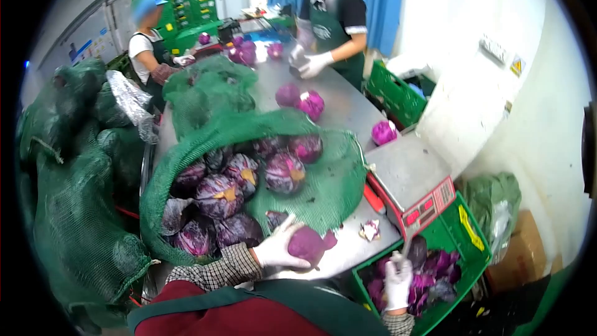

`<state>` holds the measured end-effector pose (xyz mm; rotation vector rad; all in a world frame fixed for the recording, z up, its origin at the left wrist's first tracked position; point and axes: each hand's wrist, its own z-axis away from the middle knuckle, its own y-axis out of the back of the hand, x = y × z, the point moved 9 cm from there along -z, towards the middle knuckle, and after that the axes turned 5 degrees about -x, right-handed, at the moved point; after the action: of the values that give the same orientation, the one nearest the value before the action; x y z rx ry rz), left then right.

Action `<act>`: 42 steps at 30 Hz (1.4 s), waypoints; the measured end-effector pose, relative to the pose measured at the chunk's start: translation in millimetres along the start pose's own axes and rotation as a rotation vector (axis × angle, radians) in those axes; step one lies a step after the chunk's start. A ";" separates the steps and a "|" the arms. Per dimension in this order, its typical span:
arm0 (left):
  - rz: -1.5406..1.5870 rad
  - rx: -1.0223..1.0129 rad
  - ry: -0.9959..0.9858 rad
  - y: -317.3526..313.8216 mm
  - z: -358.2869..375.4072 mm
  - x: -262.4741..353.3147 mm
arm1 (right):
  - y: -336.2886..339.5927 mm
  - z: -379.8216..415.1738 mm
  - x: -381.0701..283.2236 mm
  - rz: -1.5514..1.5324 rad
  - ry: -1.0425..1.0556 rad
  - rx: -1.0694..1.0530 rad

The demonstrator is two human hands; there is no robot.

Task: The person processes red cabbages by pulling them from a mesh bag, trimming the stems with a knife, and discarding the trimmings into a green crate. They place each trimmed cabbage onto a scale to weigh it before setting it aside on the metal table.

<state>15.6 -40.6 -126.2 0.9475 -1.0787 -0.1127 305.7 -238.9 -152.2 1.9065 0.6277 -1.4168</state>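
My left hand (280, 246), in a white glove, grips a peeled red cabbage (308, 247) near the table's front edge. A loose leaf hangs at the cabbage's right side. Over the green crate (457, 230), my gloved right hand (398, 281) is closed around what looks like a knife (407, 246), its narrow blade pointing up. Purple leaves (426, 283) lie in that crate under my right hand. Beyond my left hand, an open green mesh bag (329, 193) holds several whole red cabbages (219, 196). A cut-off piece of cabbage (369, 230) rests on the metal table (348, 252).
A scale (404, 168) with a red display stands at the right. Trimmed cabbages (311, 104) sit farther up the table. Full mesh bags (81, 211) are piled at the left. Two people in aprons work at the far end, near another green crate (395, 93).
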 end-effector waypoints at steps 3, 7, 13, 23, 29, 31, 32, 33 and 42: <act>-0.017 0.019 -0.021 -4.3 -4.6 -6.8 | -94.1 -9.4 -9.4 -0.124 -0.377 -0.376; 0.029 0.052 -0.012 -3.1 4.8 -3.9 | -186.2 -16.2 28.9 -0.469 -0.370 -0.543; 0.081 0.158 -0.039 -5.3 11.5 -14.8 | -130.1 13.7 52.8 -0.272 -0.452 -0.436; 0.049 0.066 0.102 -11.4 -24.3 21.8 | -116.1 4.1 -57.3 -0.287 -0.067 -0.358; -0.199 -0.111 -0.115 -15.9 -20.7 52.6 | -146.7 -12.0 -91.5 0.131 0.058 -0.627; -0.370 -0.246 -0.111 -15.9 -15.4 72.9 | -140.4 -13.7 -55.3 0.490 0.097 -0.697; -0.439 -0.138 -0.156 -16.7 -20.7 74.0 | -141.9 -17.2 -34.0 0.661 0.403 -0.587; -0.468 -0.055 -0.168 -12.3 -19.9 81.2 | -144.7 -9.5 -30.9 0.821 0.705 -0.459; -0.193 -0.061 -0.285 -20.8 -39.4 61.5 | -132.5 -18.8 -81.0 0.293 0.263 -0.509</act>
<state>85.1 -61.0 -103.2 0.9992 -1.2351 -0.4483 198.8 -136.4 -101.7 1.6921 0.7160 -0.7391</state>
